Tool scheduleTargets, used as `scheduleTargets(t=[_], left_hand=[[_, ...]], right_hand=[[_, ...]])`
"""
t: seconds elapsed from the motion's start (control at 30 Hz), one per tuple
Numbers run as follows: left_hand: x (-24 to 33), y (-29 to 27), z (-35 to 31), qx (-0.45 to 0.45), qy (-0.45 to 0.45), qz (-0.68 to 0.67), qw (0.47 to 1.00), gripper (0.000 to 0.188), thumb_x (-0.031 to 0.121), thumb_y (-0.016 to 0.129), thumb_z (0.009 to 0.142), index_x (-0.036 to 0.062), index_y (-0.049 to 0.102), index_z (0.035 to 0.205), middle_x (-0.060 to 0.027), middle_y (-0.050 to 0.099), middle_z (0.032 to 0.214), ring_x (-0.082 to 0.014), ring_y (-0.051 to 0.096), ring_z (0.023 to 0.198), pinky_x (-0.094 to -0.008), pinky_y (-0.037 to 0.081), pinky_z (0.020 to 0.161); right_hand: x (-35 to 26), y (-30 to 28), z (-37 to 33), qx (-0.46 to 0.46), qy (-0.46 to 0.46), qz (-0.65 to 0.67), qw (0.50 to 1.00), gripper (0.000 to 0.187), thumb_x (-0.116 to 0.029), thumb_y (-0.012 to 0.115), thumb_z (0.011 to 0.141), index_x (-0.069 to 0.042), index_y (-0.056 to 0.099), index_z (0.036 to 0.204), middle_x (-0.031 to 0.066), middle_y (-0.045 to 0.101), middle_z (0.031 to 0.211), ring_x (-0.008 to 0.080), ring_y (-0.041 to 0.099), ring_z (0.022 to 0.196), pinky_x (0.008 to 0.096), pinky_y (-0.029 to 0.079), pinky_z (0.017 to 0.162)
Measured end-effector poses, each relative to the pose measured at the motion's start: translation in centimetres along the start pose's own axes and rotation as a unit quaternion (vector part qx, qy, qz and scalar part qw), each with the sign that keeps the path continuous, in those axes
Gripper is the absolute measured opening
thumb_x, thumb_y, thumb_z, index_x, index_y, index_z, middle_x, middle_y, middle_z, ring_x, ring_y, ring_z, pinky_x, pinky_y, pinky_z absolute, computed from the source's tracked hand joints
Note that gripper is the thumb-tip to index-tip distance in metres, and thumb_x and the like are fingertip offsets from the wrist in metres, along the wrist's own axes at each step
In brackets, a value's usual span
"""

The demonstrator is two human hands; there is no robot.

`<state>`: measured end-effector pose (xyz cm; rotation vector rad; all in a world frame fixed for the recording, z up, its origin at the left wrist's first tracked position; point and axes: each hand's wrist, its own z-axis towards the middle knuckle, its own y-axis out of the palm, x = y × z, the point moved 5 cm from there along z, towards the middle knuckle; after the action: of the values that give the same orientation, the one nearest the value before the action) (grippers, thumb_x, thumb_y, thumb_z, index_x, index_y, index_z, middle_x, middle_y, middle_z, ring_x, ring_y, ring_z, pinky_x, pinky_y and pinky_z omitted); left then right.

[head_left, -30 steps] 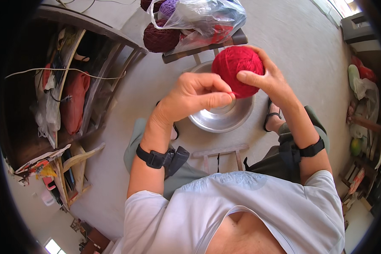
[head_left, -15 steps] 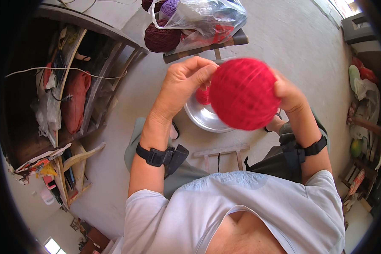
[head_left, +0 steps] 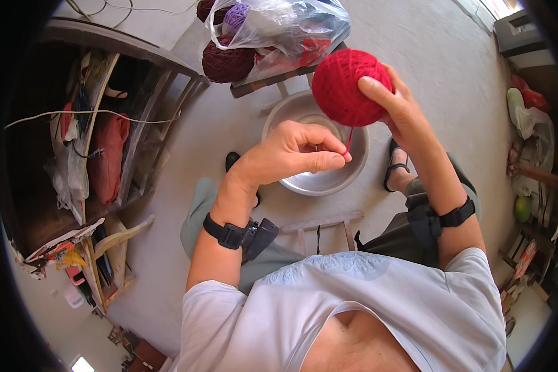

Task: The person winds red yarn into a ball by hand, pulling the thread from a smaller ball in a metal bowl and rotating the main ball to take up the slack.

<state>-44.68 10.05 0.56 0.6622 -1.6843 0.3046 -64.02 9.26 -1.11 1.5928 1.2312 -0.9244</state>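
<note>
A large red ball of yarn (head_left: 347,87) is gripped from its right side by my right hand (head_left: 406,111), with the thumb across its front. From the underside of the ball a short red strand (head_left: 350,141) runs down to my left hand (head_left: 297,152), which pinches it between thumb and fingertips. Below both hands a round metal basin (head_left: 319,184) stands on the floor. My left hand covers part of the basin, so I cannot see everything inside it.
Ahead, a low stool (head_left: 254,87) bears a clear plastic bag (head_left: 291,28), a dark maroon yarn ball (head_left: 227,61) and a purple one (head_left: 235,17). Open wooden shelving (head_left: 161,49) stands at the left, and a wooden frame (head_left: 322,223) lies just before my body. Cluttered shelves (head_left: 536,180) line the right.
The red yarn ball has moved up and away with my right hand, and its turn has changed. My left hand has come down and right, now below the ball. The strand shows between them.
</note>
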Motion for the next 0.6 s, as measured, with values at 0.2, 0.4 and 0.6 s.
scheduleTargets(t=[0.2, 0.4, 0.6], left_hand=[[1.0, -2.2, -1.0, 0.126, 0.106, 0.042, 0.985, 0.006, 0.002, 0.070, 0.086, 0.0004, 0.070, 0.092, -0.0021, 0.064, 0.089, -0.0082, 0.059, 0.081, -0.0226, 0.047, 0.071], [1.4, -2.8, -0.9, 0.211, 0.187, 0.140, 0.949, 0.004, 0.005, 0.072, 0.085, 0.0028, 0.069, 0.087, -0.0011, 0.059, 0.080, -0.0074, 0.056, 0.069, -0.0238, 0.045, 0.061], [1.6, -3.3, -2.0, 0.219, 0.205, 0.156, 0.941, 0.007, 0.008, 0.074, 0.084, 0.0028, 0.069, 0.086, -0.0030, 0.063, 0.079, -0.0111, 0.057, 0.073, -0.0268, 0.047, 0.067]], right_hand=[[0.9, 2.6, -0.7, -0.074, 0.050, -0.124, 0.988, 0.078, -0.041, 0.080, 0.077, 0.000, 0.048, 0.135, 0.0144, 0.060, 0.122, 0.0220, 0.058, 0.114, 0.0348, 0.045, 0.101], [1.5, 3.0, -0.9, -0.078, 0.022, -0.124, 0.989, 0.075, -0.038, 0.076, 0.082, 0.000, 0.045, 0.138, 0.0136, 0.059, 0.125, 0.0208, 0.056, 0.117, 0.0343, 0.043, 0.103], [1.1, 4.2, -1.2, -0.146, -0.027, -0.155, 0.977, 0.101, -0.041, 0.088, 0.064, -0.002, 0.038, 0.143, 0.0132, 0.054, 0.131, 0.0238, 0.052, 0.123, 0.0371, 0.041, 0.106]])
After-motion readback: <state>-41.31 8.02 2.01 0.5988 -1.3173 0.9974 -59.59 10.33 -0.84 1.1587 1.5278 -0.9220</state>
